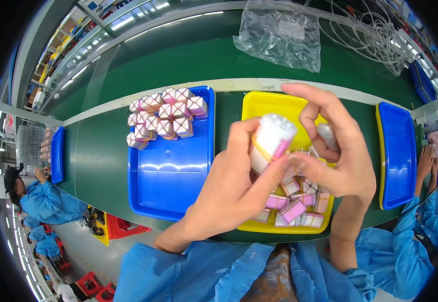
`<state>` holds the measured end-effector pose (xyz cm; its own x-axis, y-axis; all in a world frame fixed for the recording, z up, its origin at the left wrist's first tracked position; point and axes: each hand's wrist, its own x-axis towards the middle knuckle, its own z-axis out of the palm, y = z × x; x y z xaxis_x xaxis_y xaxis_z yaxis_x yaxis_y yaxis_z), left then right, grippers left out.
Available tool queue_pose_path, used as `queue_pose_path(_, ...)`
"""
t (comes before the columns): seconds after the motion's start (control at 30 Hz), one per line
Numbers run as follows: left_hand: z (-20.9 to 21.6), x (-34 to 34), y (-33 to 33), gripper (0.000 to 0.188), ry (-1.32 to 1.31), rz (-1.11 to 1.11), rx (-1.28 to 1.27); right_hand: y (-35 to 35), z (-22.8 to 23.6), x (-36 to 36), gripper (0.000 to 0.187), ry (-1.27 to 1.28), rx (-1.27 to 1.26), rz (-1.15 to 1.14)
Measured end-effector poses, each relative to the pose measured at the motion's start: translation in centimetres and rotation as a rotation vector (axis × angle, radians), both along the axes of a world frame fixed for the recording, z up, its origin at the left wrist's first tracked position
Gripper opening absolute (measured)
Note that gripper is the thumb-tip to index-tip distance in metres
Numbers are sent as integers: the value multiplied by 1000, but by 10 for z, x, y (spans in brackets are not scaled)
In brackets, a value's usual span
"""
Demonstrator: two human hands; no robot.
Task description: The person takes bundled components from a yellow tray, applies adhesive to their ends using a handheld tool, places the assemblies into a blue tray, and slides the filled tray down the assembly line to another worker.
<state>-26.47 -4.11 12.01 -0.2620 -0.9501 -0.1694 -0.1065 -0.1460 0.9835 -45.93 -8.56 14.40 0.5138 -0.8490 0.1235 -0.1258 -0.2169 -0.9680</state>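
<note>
Over the yellow tray (288, 231), my left hand (234, 186) grips a white and pink bundle (273, 138) between thumb and fingers. A yellow band runs round the bundle, and its upper end looks clear and bumpy. My right hand (342, 151) is beside it, thumb tip at the bundle's lower side, index finger raised and bent. A small pale, translucent piece (328, 137) shows at its curled fingers; whether it is loose or a finger cover is unclear. Beneath both hands, several white and pink blocks (293, 210) lie jumbled in the yellow tray, partly hidden.
Left of my hands, a blue tray (168, 183) holds rows of banded blocks (166, 113) with crossed lines on top. Another blue tray (398, 156) stands at right. A clear plastic bag (282, 38) and coiled cable (380, 38) lie beyond the pale ledge (249, 84). Co-workers sit on both sides.
</note>
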Motion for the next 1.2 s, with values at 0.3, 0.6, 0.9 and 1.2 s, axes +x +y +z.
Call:
queue_pose_path(0.3,-15,-2,-6,46,629,-13,107,3,0,-12,33,160,-233,-177)
queue_pose_path(0.6,-16,-1,-9,47,839,-57,239,4,-5,-12,17,87,-223,-297)
queue_pose_path(0.9,-19,-1,-9,56,840,-84,280,2,-3,-8,19,157,-202,-339)
queue_pose_path(1.2,-17,-5,-10,56,839,-92,252,-3,-6,-10,8,237,-203,-274)
